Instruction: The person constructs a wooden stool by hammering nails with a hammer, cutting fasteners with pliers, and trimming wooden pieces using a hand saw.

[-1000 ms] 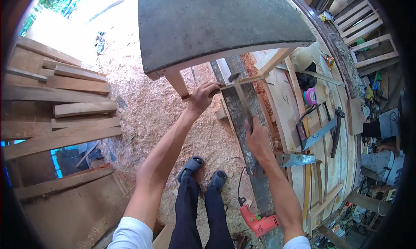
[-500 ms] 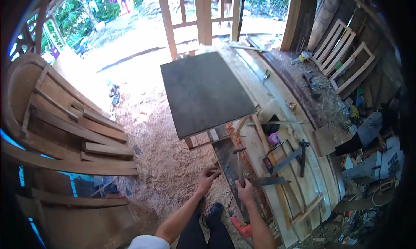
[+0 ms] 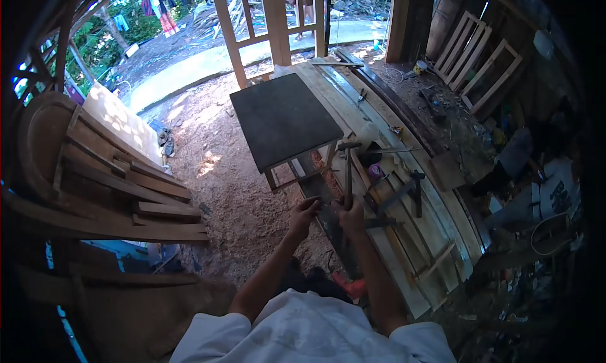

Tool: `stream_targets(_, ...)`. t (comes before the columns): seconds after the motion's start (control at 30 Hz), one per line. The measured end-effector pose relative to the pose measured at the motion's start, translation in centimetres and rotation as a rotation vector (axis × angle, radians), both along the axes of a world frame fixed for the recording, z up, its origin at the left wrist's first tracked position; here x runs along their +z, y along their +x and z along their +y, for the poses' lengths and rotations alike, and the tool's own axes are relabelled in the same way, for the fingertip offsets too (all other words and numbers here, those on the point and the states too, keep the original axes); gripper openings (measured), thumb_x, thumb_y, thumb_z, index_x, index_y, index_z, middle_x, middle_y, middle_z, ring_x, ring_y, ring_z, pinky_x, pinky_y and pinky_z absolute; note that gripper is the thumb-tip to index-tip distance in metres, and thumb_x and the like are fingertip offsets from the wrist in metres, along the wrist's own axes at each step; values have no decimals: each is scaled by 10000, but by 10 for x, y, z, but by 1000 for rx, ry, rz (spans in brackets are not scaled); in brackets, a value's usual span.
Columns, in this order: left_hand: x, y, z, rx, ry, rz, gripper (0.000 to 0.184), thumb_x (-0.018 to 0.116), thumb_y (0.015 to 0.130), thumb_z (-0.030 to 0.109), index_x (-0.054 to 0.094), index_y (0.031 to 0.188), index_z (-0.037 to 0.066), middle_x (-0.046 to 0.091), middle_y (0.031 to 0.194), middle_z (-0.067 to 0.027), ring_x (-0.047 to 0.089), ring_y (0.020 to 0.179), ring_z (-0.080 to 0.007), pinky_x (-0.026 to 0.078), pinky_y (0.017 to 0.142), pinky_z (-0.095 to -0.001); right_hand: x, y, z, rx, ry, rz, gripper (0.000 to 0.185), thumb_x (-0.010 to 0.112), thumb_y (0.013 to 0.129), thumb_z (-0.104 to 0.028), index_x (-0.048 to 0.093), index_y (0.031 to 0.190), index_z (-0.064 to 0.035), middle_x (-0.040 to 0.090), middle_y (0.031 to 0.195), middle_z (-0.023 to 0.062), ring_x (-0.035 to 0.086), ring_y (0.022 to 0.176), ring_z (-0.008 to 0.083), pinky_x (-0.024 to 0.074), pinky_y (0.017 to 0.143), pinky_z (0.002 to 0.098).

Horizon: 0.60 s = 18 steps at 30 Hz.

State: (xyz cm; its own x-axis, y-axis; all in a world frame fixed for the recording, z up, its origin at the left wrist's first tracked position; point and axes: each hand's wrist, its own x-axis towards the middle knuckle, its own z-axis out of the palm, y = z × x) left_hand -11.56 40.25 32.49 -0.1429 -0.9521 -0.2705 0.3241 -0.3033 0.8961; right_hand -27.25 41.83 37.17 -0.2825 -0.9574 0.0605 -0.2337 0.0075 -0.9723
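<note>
My right hand (image 3: 351,216) is closed around the handle of a hammer (image 3: 348,177), which stands upright with its head at the top. Close beside it, my left hand (image 3: 303,215) has its fingers pinched together on a small dark piece that I cannot make out. Both hands are above a narrow dark board (image 3: 331,227). Beyond them stands a small wooden table (image 3: 287,120) with a dark flat top and light legs. The hammer's head is near the table's right front corner.
Long planks (image 3: 435,224) on the right carry a try square (image 3: 418,196), a purple tape measure (image 3: 375,172) and other tools. A red power tool (image 3: 349,286) lies low beside me. Curved wooden panels (image 3: 136,180) lean at left. Wood shavings (image 3: 233,218) cover the floor. Somebody's legs (image 3: 308,11) show outside.
My right hand has raised the hammer from low over the board to upright. My left hand has moved up slightly, with its fingers still pinched. The view has tilted, showing more of my shirt.
</note>
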Motion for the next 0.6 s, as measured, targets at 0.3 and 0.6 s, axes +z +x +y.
stream_targets(0.3,7,-8,6,38,-32,114,279,626,906,201,645,1122,27,679,977,-29,590,827,-98,448,710,-247,2,3,12,82,90,-49,317,762,755,-126,543,943,6,626,843,70,625,821,150,489,727,287)
stream_targets(0.6,4,10,-10,-297,-308,-495,249,677,858,223,681,1034,47,688,906,-64,622,798,-128,487,724,-282,5,-4,7,-51,199,241,383,770,738,-210,590,998,6,670,864,90,652,865,205,500,778,330)
